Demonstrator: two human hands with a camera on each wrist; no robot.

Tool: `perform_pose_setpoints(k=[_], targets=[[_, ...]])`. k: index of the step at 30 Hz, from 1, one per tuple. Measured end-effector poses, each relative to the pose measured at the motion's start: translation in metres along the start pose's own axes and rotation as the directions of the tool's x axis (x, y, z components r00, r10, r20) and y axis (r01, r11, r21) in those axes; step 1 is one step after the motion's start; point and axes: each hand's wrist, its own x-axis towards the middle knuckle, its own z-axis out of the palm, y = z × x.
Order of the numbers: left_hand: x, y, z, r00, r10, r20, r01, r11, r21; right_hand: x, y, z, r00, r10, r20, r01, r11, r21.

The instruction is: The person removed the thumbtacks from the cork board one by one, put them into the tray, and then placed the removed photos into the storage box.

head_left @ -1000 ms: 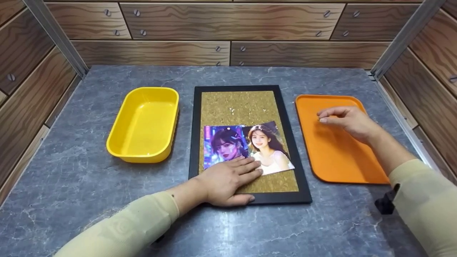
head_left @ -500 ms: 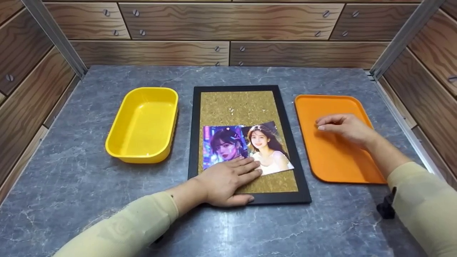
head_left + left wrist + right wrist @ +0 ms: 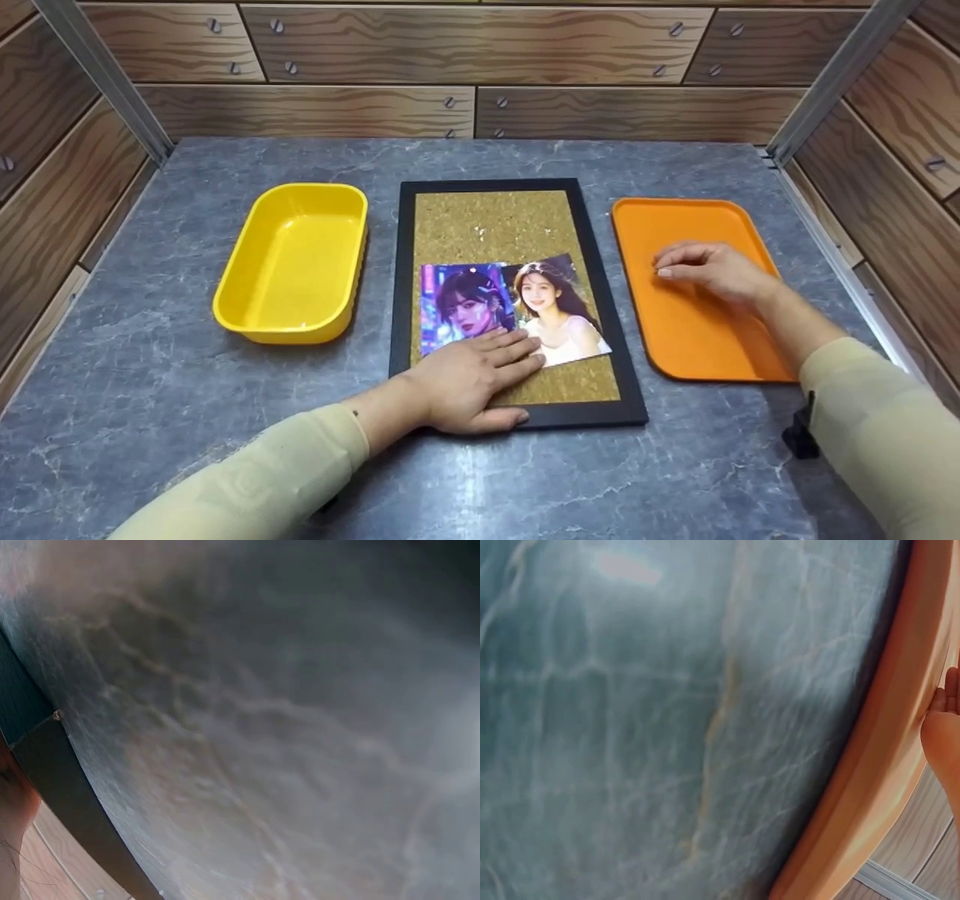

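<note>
My left hand [image 3: 469, 386] lies flat, fingers spread, across the lower part of a black-framed cork board [image 3: 487, 214]. Its fingers rest on the lower edges of two photos: a purple neon portrait [image 3: 466, 304] and a portrait in a white top [image 3: 559, 319], which tilts slightly. A small white dot shows at the purple photo's top edge. Over the orange tray [image 3: 690, 349], my right hand [image 3: 724, 277] brings thumb and fingertips together, apparently pinching a tiny object too small to identify. In the right wrist view, the right hand [image 3: 941, 735] shows only partly beside the tray's rim.
A yellow bin [image 3: 300, 262] stands left of the board on the grey marbled table [image 3: 315, 390]. Wood-patterned walls [image 3: 480, 45] and metal posts enclose the back and sides. Small white marks show on the upper cork.
Over the tray, my right hand has come slightly lower and nearer to me, its fingertips still together. My left hand stays on the photos. The head view has shifted a little.
</note>
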Motion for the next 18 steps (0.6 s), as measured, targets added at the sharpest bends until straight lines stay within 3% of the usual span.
perform_pose_setpoints(k=[12,18], targets=[[-0.0028,0.0006,0.0002,1.0,-0.009,-0.012,0.009,1.0,0.002,0.0017,0.002,0.0032,1.0,0.003,-0.004,-0.003,0.999,-0.052],[-0.0011,0.0009,0.0001,1.0,0.006,-0.019,-0.006,1.0,0.004,-0.0003,0.0041,0.005,0.998,-0.055,-0.014,0.054,0.997,-0.054]])
